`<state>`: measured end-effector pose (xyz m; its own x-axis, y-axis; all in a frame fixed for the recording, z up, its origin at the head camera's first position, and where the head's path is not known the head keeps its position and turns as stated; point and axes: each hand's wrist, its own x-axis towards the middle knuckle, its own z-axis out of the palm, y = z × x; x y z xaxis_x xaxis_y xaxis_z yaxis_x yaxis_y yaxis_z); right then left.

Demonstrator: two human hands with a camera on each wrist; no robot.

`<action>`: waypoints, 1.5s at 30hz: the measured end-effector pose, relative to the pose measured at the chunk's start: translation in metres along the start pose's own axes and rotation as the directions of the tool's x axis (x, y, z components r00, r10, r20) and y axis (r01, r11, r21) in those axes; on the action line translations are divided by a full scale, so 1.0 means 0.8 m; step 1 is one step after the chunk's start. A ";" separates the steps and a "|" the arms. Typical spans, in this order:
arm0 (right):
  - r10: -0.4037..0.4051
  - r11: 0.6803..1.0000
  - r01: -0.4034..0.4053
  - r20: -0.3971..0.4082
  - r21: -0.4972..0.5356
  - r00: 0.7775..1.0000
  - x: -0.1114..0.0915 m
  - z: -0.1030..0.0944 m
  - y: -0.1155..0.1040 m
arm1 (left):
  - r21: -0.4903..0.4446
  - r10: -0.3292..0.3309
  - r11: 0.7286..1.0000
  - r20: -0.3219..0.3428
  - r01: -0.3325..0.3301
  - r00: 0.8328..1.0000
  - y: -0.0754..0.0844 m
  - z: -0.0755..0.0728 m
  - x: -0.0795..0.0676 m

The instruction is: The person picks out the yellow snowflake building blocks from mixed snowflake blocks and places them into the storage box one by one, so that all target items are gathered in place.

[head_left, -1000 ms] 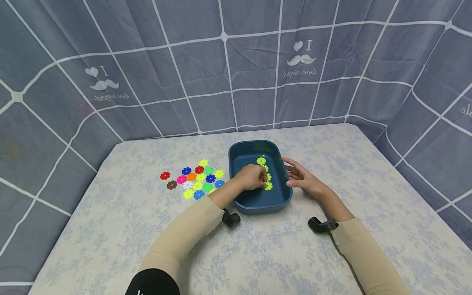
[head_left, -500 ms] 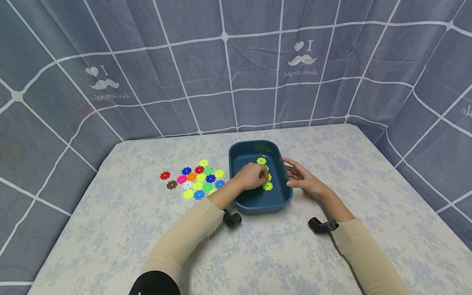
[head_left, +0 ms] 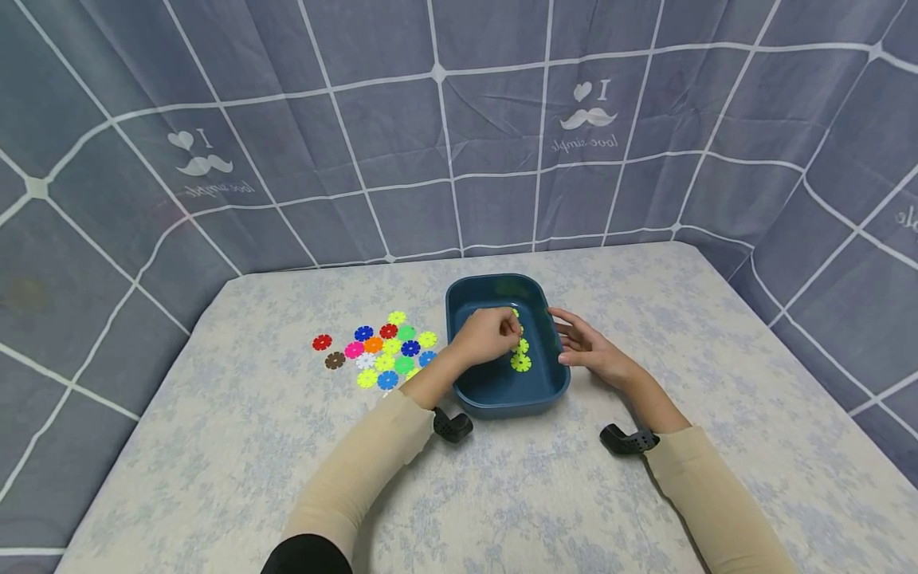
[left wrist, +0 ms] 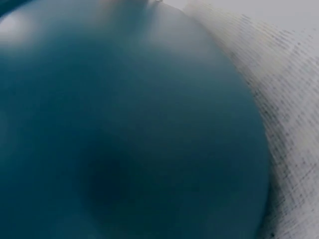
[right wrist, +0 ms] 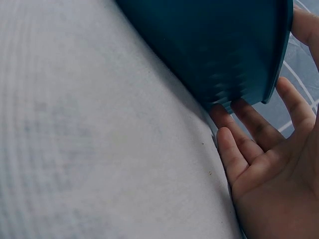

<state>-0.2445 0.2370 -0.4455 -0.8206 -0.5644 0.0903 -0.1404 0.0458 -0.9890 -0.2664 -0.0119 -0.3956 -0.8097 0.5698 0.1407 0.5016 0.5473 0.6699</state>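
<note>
A dark blue rectangular plastic tub [head_left: 495,391] stands on the table. Inside it, a row of yellow-green plastic snowflake discs [head_left: 521,363] runs front to back along the right half, its far end partly covered by my left hand [head_left: 488,335]. That hand reaches over the tub's left wall with its fingers bent down at the row; I cannot tell whether a disc is between its fingertips. My right hand [head_left: 591,351] rests against the tub's right side, fingers spread and fairly straight, fingertips at the wall [right wrist: 219,74] and rim. The left wrist view holds only the blurred tub [left wrist: 149,124] and tabletop.
Left of the tub lies a loose group of snowflake discs in several colours, among them a red disc [head_left: 322,342], a brown disc [head_left: 335,360] and a blue disc [head_left: 388,380]. A grey checked curtain [head_left: 387,159] hangs behind the pale patterned table [head_left: 545,494].
My left hand has shifted slightly away from me along the row, now covering more of its far discs and showing more of the near ones. The right hand stays put.
</note>
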 end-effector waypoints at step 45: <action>-0.003 1.000 0.003 -0.013 -0.006 1.000 -0.002 0.002 0.000 | -0.129 -0.128 0.986 -0.216 0.102 0.968 -0.032 -0.073 -0.072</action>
<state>-0.2426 0.2368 -0.4461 -0.8275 -0.5534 0.0946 -0.1458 0.0490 -0.9881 -0.2501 -0.0945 -0.3781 -0.9138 0.3488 0.2078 0.3731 0.5192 0.7690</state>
